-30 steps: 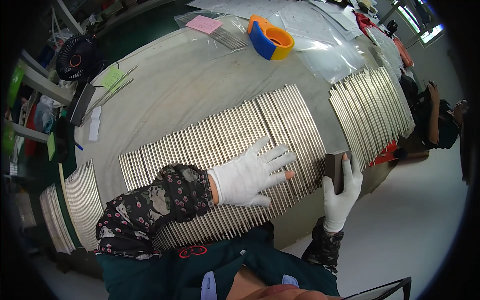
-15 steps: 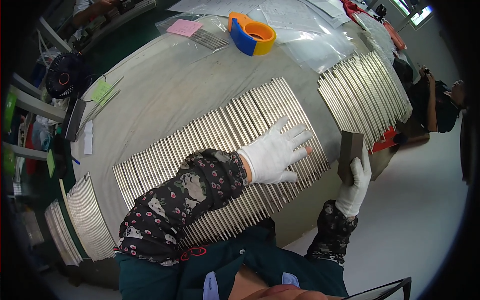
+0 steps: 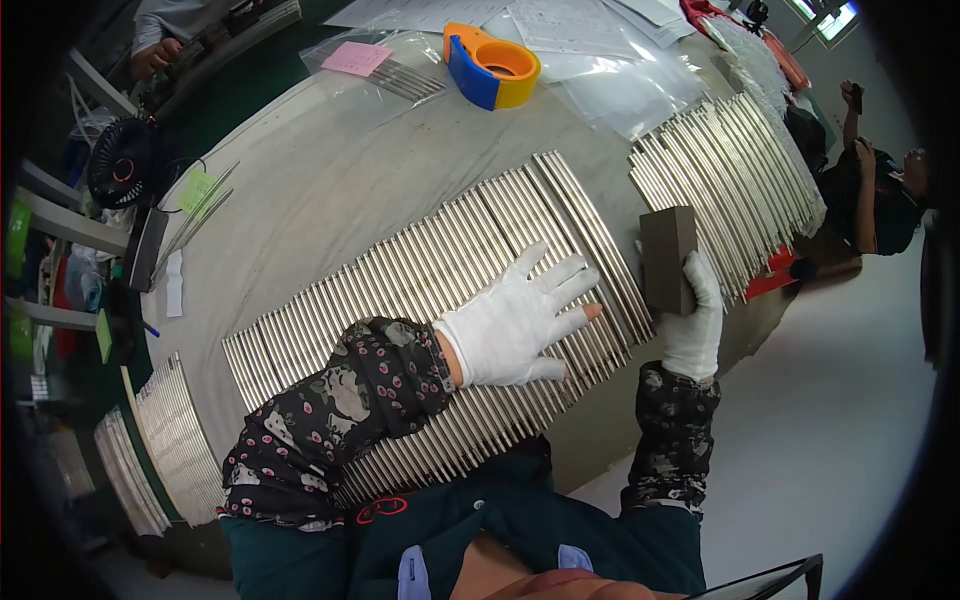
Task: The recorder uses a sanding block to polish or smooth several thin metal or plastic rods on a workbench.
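The right hand (image 3: 690, 325), in a white glove, is closing its fingers around a dark rectangular block (image 3: 668, 258), holding it upright just off the right end of the nearer row of metal rods (image 3: 430, 300), apparently touching or nearly touching the rod ends at the table's edge. The left hand (image 3: 510, 320), also gloved with some fingertips cut away, is lying flat and spread on top of that row, gripping nothing and pressing the rods down near their right end. To do this well, the flat hand should be keeping even pressure across several rods so none rolls or rides up, while the block is meeting the ends squarely rather than at a tilt, so the ends come flush together; pushing too hard at one corner would likely be skewing the row. The rods are lying side by side in a long band across a pale grey table (image 3: 330, 200), with a second band of rods (image 3: 730, 190) lying well apart to the right. Farther back an orange and blue tape dispenser (image 3: 492, 65) is sitting near clear plastic bags (image 3: 620, 85), one with a pink slip (image 3: 357, 58). A small black fan (image 3: 125, 165) is standing at the left, and another person (image 3: 880, 195) is sitting beyond the far right edge.
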A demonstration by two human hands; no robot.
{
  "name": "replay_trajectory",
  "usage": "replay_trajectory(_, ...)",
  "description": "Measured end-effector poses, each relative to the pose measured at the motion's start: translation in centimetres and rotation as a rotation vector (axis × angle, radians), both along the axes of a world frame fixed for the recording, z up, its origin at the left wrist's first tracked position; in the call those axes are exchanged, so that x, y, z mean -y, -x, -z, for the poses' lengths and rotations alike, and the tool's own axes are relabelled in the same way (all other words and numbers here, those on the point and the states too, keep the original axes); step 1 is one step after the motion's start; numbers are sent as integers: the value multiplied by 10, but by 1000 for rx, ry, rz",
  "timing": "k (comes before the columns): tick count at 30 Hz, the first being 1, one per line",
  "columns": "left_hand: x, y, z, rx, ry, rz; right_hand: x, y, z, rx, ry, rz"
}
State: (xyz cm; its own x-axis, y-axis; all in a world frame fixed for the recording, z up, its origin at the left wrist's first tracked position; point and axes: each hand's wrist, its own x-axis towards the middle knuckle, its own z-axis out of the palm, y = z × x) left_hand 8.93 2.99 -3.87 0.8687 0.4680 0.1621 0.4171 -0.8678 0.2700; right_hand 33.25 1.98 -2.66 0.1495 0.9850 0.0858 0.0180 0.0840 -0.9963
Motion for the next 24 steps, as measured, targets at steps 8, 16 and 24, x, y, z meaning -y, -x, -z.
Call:
replay_trajectory(8,-30,21,-2,59,-45,11,-34,-13,13,-80,-17,-149)
replay_trajectory(16,-141,32,31,98,129,-403,-39,-39,46,365,-294,-163)
replay_trajectory(24,-147,15,49,-79,104,-338,-43,-56,61,374,-255,-125)
